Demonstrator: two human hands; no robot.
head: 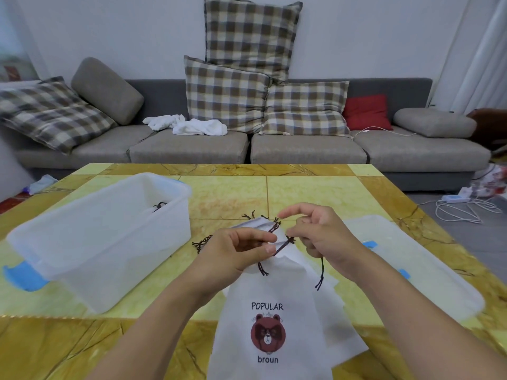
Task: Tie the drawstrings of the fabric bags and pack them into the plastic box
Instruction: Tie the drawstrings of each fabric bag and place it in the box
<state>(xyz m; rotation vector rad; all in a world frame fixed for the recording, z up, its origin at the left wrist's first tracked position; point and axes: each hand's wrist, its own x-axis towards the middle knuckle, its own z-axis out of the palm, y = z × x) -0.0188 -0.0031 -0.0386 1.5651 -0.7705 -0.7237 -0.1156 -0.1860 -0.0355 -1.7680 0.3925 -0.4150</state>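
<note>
A white fabric bag (270, 319) with a brown bear print and the words POPULAR and broun hangs in front of me over the table. My left hand (233, 253) pinches its dark drawstring (282, 246) near the gathered top. My right hand (321, 237) grips the other part of the same drawstring, with one loose end dangling below it. More white bags (326, 300) lie stacked under the held one, their dark string ends showing behind my hands. The translucent plastic box (90, 242) with blue clips stands to the left, with a dark drawstring visible inside it.
The box's translucent lid (428, 272) lies on the yellow marble table (230, 193) to the right. Beyond the table stands a grey sofa (301, 149) with checked cushions and white cloths. Cables and a power strip (455, 199) lie on the floor at right.
</note>
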